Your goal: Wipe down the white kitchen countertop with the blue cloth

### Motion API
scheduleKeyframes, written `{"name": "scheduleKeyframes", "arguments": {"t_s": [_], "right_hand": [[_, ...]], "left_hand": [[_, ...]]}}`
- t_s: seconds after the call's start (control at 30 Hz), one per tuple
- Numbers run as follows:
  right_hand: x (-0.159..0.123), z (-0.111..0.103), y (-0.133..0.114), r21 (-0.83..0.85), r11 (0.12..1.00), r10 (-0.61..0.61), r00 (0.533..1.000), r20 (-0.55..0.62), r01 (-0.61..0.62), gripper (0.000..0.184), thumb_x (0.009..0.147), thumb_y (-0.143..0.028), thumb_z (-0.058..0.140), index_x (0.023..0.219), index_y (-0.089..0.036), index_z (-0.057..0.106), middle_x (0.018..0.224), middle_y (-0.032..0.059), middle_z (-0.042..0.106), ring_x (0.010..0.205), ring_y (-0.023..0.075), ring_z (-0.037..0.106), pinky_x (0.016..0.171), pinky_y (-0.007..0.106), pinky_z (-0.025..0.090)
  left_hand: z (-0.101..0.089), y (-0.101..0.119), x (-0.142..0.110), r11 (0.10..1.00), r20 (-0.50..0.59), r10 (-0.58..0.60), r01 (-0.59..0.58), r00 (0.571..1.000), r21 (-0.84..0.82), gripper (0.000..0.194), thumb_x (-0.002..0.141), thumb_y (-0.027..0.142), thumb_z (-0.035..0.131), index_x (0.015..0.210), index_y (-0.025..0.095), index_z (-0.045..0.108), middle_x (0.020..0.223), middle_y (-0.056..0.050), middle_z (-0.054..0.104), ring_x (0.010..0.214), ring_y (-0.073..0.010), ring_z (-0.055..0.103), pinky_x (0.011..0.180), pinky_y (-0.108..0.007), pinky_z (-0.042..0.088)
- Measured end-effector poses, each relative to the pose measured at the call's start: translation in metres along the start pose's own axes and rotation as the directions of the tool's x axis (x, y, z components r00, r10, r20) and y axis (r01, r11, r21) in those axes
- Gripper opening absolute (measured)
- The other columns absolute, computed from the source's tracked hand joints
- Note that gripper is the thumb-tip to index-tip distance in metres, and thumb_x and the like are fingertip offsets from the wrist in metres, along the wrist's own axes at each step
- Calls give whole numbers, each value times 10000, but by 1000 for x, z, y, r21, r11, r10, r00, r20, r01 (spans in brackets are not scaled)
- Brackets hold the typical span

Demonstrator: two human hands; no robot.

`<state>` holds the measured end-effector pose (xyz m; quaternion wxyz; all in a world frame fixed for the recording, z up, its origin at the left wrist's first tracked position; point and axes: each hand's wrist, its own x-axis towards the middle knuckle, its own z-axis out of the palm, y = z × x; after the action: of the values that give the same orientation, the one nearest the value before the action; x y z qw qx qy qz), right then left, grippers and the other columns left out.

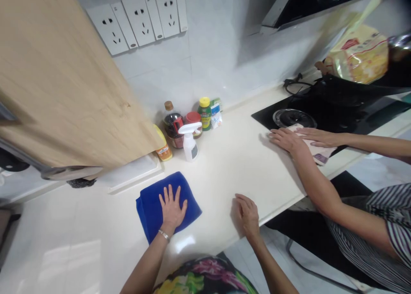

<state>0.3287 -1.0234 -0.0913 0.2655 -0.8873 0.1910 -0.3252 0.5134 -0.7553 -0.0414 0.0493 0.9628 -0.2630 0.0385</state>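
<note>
My left hand [172, 208] lies flat with fingers spread on a folded blue cloth [150, 208] on the white countertop [231, 165]. My right hand [247, 212] rests on the bare counter near its front edge, fingers curled under, with nothing visible in it. A white spray bottle [190, 142] stands a short way behind the cloth.
Sauce and condiment bottles [173, 125] cluster by the wall. A wooden cabinet door [58, 80] hangs open at left. At right, another person's two hands [292, 139] press a pale cloth [316, 150] beside a black hob [324, 110] with a burner.
</note>
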Motion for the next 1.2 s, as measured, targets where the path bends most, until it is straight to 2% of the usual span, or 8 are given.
{"name": "scheduleKeyframes", "arguments": {"t_s": [0.23,0.5,0.7,0.83,0.93,1.07,1.2], "right_hand": [[5,0,-2,-36,999,25,999,24,-24,263,908,-182,501,1139,-226,619,1216,79,656,1123,252,566,976,474,468],[11,0,-6,-78,996,54,997,60,-49,326,865,-96,487,1140,-231,597,1231,71,641,1134,244,548,983,463,456],[15,4,-5,-95,994,58,997,46,-53,326,852,-69,486,1111,-233,598,1210,68,644,1119,239,550,973,447,446],[20,4,-9,-78,996,48,999,4,-48,294,881,-71,472,1095,-227,602,1185,68,651,1116,227,549,972,424,436],[23,2,-11,-77,995,63,998,-1,-63,258,908,-91,470,1083,-221,606,1179,69,651,1112,218,549,966,405,433],[23,1,-11,-104,992,78,997,-8,-78,254,908,-94,480,1096,-213,603,1182,73,643,1109,215,541,966,394,431],[24,3,-9,-129,989,71,997,-20,-73,256,896,-91,481,1085,-212,606,1162,72,647,1095,219,534,955,395,433]], "left_hand": [[4,14,46,999,21,11,-10,1000,-48,636,965,454,474,1554,230,386,1683,-139,171,1548,-397,84,1216,-650,129],[13,25,111,993,-13,-88,86,996,-80,646,971,465,446,1553,190,387,1671,-170,202,1540,-401,127,1214,-625,158],[13,27,129,990,-4,-122,122,992,-72,659,974,474,432,1556,171,379,1665,-196,201,1535,-414,135,1201,-618,185],[15,23,125,994,-9,-96,95,995,-59,657,981,476,404,1551,152,385,1652,-217,228,1532,-407,158,1205,-609,184],[15,18,110,997,-17,-30,29,999,-65,651,983,474,379,1549,152,389,1647,-206,252,1534,-391,170,1205,-614,188],[14,15,69,991,-41,95,-98,995,-87,648,982,472,350,1537,144,411,1647,-193,262,1539,-388,151,1204,-637,181],[15,35,14,969,-65,209,-216,976,-117,635,968,448,373,1524,148,437,1645,-174,277,1550,-378,101,1209,-647,173]]}}
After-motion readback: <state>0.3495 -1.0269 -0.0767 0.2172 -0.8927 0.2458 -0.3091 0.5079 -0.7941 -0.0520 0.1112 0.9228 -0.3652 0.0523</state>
